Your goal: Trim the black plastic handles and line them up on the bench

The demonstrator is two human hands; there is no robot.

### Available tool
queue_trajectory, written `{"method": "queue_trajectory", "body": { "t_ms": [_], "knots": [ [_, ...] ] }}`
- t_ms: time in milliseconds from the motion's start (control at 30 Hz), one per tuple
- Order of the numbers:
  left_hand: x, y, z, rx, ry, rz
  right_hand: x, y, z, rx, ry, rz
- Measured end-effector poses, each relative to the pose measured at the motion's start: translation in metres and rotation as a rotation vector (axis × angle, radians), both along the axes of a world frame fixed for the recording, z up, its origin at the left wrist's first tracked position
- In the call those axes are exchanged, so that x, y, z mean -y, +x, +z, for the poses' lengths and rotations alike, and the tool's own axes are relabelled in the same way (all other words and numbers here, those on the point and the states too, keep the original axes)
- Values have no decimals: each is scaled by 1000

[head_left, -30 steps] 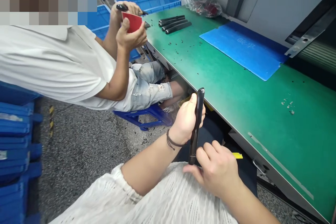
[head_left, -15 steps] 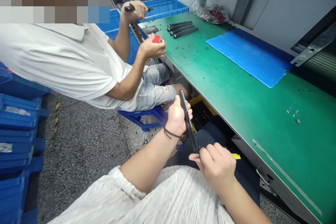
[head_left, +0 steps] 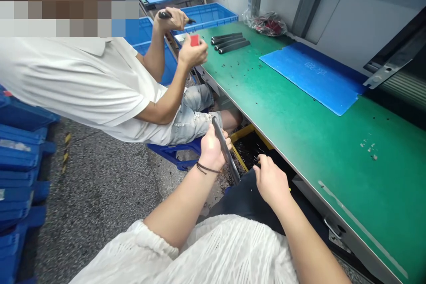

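Note:
My left hand point(head_left: 210, 148) is wrapped around a long, slim black tube-like part point(head_left: 226, 154), which slants down toward my lap. To its right, my right hand point(head_left: 272, 183) is closed, its thumb and forefinger together, a short gap away from the part's lower end. A bit of a yellow tool point(head_left: 289, 190) shows beneath that hand; the rest of it is hidden, so its kind is unclear. Below both hands are my dark-clothed legs point(head_left: 244, 195). A yellow-rimmed bin point(head_left: 240, 162) with black bits in it stands under the table edge.
A green-topped table point(head_left: 299, 142) runs along my right, with a blue sheet point(head_left: 313, 75), several black parts point(head_left: 233, 43) and scattered scraps. On my left a co-worker point(head_left: 126, 93) sits on a blue stool, holding a black part and a red object. Blue crates point(head_left: 20, 159) are stacked at far left.
My right hand has moved up and away from the black part's lower end. My left hand and the part have shifted slightly left in view. The co-worker's red object has tilted upward.

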State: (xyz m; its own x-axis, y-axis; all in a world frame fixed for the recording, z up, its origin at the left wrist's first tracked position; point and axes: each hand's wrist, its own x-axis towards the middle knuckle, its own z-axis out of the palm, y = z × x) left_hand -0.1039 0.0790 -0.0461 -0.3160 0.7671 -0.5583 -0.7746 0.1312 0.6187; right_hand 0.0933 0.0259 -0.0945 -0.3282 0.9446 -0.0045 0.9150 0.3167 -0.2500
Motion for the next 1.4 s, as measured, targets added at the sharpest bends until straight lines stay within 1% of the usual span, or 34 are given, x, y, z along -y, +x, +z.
{"method": "queue_trajectory", "body": {
  "t_ms": [100,167,267,400,567,667,733,833,900,967,1000,1033,1067,1100,1133,1167,1200,1233,1267,1300,1333,1367,1400],
  "knots": [
    [0,0,-4,-32,-17,24,-3,3,-2,10,-89,8],
    [1,2,-5,-34,-21,15,-5,5,-5,19,-150,6],
    [1,5,-4,-30,-27,10,-6,7,-7,14,-223,-34],
    [1,6,-5,-24,-11,14,-4,5,-1,-38,-213,-98],
    [3,8,-8,-6,6,-17,-4,4,4,-150,-192,-143],
    [5,11,-8,2,-3,8,-2,6,6,-291,-203,-124],
    [5,14,-7,9,-5,42,4,6,10,-401,-232,-64],
    [5,18,-7,31,-6,74,20,1,18,-619,-292,61],
    [5,23,-9,55,-4,65,33,-2,22,-791,-241,92],
    [6,27,-15,32,-3,-5,43,-4,26,-917,-100,67],
    [8,29,-17,-39,2,-48,47,-4,28,-943,-28,38],
    [11,30,-20,-177,20,-64,49,-3,31,-960,24,10],
    [15,31,-21,-383,62,-45,50,-1,34,-975,51,-18],
    [20,30,-22,-639,139,3,51,1,37,-987,60,-45],
    [26,30,-21,-918,262,60,52,3,42,-996,56,-63],
    [32,28,-18,-1183,430,81,53,5,46,-1002,48,-71],
    [38,27,-15,-1404,627,27,54,7,51,-1005,36,-66],
    [44,26,-11,-1560,833,-94,55,8,56,-1001,22,-49],
    [48,26,-8,-1648,1010,-236,56,10,61,-989,7,-25],
    [51,26,-6,-1682,1131,-356,58,13,65,-967,-2,1],
    [52,27,-5,-1682,1189,-425,59,16,69,-937,-3,31],
    [52,27,-6,-1658,1191,-438,60,19,73,-897,7,68],
    [52,28,-7,-1622,1160,-414,61,23,76,-846,31,111]
  ]
}}
